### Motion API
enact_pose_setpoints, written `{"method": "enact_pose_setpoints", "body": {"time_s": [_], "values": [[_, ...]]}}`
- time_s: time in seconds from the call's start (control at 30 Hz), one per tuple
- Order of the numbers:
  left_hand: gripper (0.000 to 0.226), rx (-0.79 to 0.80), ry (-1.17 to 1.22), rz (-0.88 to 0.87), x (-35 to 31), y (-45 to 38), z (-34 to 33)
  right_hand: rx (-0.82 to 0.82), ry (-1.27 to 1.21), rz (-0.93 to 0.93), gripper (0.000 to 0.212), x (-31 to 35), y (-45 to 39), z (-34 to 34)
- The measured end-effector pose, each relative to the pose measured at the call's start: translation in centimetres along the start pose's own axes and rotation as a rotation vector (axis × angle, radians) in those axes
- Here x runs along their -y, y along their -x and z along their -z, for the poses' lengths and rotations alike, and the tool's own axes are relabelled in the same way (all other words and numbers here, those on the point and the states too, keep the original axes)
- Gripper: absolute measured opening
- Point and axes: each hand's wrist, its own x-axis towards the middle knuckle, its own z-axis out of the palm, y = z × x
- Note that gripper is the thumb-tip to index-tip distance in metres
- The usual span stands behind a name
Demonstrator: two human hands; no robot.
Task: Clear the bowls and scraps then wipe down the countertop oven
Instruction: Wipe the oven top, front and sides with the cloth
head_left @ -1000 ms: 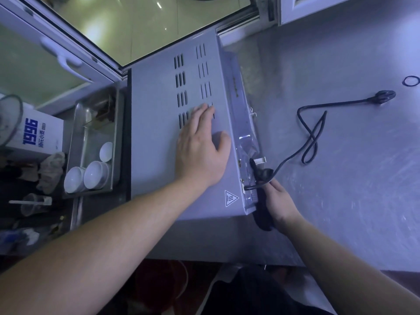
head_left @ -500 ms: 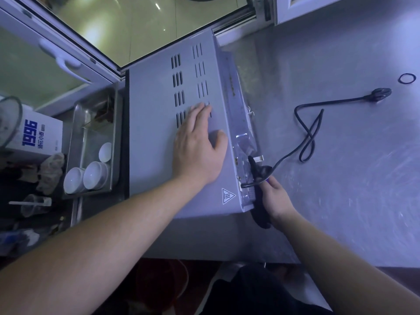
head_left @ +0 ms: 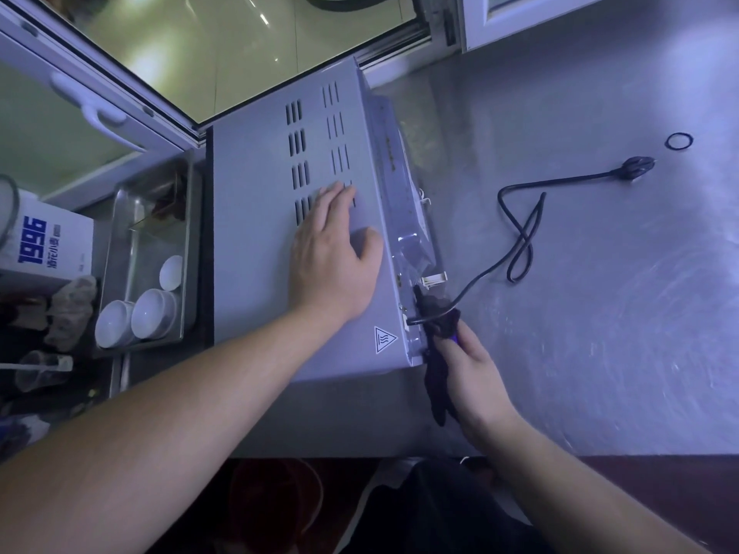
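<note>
The grey countertop oven (head_left: 256,249) stands on the steel counter, its vented top facing me. My left hand (head_left: 332,257) lies flat on that top, fingers spread, holding nothing. My right hand (head_left: 472,369) grips a dark cloth (head_left: 438,377) pressed against the oven's right side near its front corner, where the power cord leaves the housing. To the left of the oven a metal tray (head_left: 120,217) holds three white bowls (head_left: 154,313) and some brown scraps (head_left: 172,197) at its far end.
The oven's black cord (head_left: 524,241) loops across the steel counter (head_left: 600,313) to its plug (head_left: 640,166), with a black rubber ring (head_left: 678,141) beyond. A white "1996" box (head_left: 44,245), a crumpled rag (head_left: 72,309) and a plastic cup (head_left: 40,369) sit at far left. A window frame runs behind.
My right hand and the dark cloth have shifted slightly along the oven's right side near the cord. My left hand stays flat on the top.
</note>
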Motion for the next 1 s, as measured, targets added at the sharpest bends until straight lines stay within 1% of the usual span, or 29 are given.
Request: {"method": "enact_pose_setpoints", "body": {"time_s": [0.07,0.13,0.17,0.2,0.3,0.37,0.47,0.53,0.67,0.77,0.9,1.0], "values": [[0.064,-0.006,0.005,-0.001,-0.1,0.0,0.0,0.066,-0.023,0.071,0.018,0.8,1.5,-0.4],[0.065,-0.007,0.006,-0.001,-0.1,0.0,0.0,0.097,-0.023,0.086,0.023,1.7,1.6,-0.6],[0.065,-0.008,0.005,0.0,-0.1,-0.1,0.0,0.108,-0.011,0.095,0.022,2.2,1.2,-0.7],[0.065,-0.007,0.004,0.001,-0.1,-0.1,0.0,0.106,0.009,0.107,0.022,2.5,0.3,-0.7],[0.064,-0.005,-0.003,0.003,-0.2,0.0,0.0,0.04,0.15,0.141,0.033,3.4,-2.4,-0.8],[0.065,0.003,-0.007,0.003,-0.2,0.0,0.0,0.006,0.192,0.111,0.026,3.1,-3.5,-0.7],[0.066,0.007,-0.009,0.001,-0.1,0.0,0.1,0.004,0.161,0.008,0.017,2.6,-3.9,-0.2],[0.066,0.006,-0.003,0.002,-0.1,0.0,0.1,0.011,0.118,-0.015,0.02,2.8,-3.5,-0.2],[0.066,0.004,0.0,0.005,-0.2,-0.1,0.0,0.09,0.032,0.033,0.033,2.8,-1.1,-0.2],[0.065,0.001,-0.001,0.009,-0.1,-0.1,-0.1,0.085,-0.012,0.01,0.03,3.3,-0.3,-0.7],[0.063,-0.002,-0.004,0.005,-0.1,-0.1,-0.1,0.131,-0.005,0.061,0.028,4.9,-0.7,-1.2],[0.063,-0.001,-0.006,0.005,0.0,-0.1,-0.1,0.148,0.007,0.078,0.028,3.5,-0.3,-0.4]]}}
